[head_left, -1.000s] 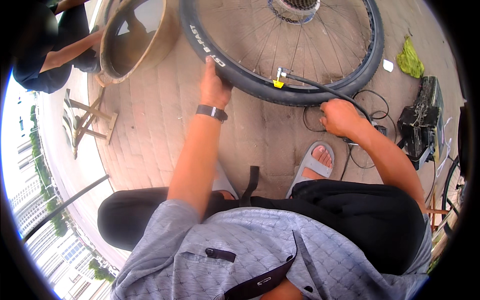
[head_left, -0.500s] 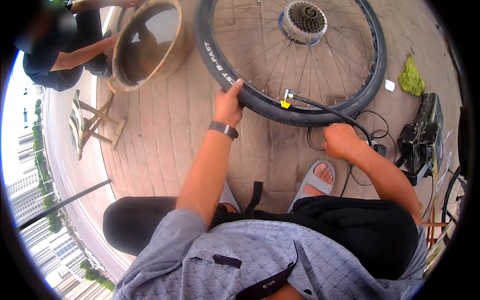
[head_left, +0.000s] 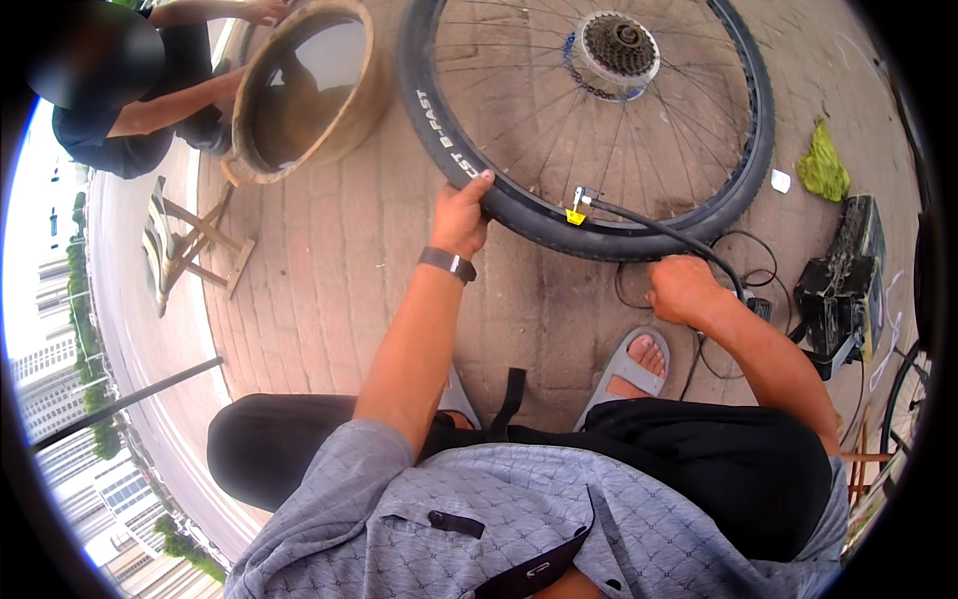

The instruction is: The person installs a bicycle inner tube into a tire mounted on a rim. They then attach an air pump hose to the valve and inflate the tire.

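Observation:
A bicycle wheel with a black tyre (head_left: 559, 235) is in front of me, its gear cassette (head_left: 619, 48) showing near the top of the view. My left hand (head_left: 462, 218) grips the tyre at its near left side, thumb on top. Fixed at the rim's near edge is a metal pump head (head_left: 585, 198) with a yellow tag (head_left: 575, 216). A black hose (head_left: 654, 224) runs from it across the tyre toward the right. Just beyond the tyre, beside the hose, my right hand (head_left: 687, 290) is closed in a fist; whatever it may hold is hidden.
At upper left stands a brown basin (head_left: 367, 75) of water, with another person crouching beside it. A folding stool (head_left: 195, 245) is below. To the right are a yellow-green cloth (head_left: 823, 165), a black box (head_left: 838, 285), looping cables and part of another bicycle wheel (head_left: 903, 399).
The wheel and both hands sit slightly lower and further right in the view, along with the surroundings. My left hand keeps its grip on the tyre, and my right fist stays closed.

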Available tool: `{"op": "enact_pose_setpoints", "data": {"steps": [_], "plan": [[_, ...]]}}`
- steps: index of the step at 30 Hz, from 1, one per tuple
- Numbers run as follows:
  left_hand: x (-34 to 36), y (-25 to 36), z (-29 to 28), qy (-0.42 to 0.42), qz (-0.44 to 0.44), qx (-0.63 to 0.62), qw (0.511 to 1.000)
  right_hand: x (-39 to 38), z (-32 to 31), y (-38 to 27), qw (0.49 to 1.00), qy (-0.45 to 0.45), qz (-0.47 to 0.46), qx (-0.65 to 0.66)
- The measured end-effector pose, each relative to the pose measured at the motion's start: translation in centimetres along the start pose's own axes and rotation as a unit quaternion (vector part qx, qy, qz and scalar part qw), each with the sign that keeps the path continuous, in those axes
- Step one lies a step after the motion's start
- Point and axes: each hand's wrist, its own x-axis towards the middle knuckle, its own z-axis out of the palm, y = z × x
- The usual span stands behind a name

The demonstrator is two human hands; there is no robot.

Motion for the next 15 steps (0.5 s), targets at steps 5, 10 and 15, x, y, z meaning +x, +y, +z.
{"op": "enact_pose_setpoints", "data": {"steps": [5,10,15], "plan": [[-0.1,0.2,0.1,0.004,-0.007,-0.001,1.000,0.1,0.2,0.2,1.000,0.001,-0.004,0.005],[-0.9,0.1,0.8,0.009,0.002,-0.015,1.000,0.0,-0.1,0.0,1.000,0.009,-0.010,0.012],[-2.1,-1.5,1.7,0.005,-0.063,-0.059,0.996,-0.2,-0.1,0.0,0.999,0.035,-0.029,0.023]]}}
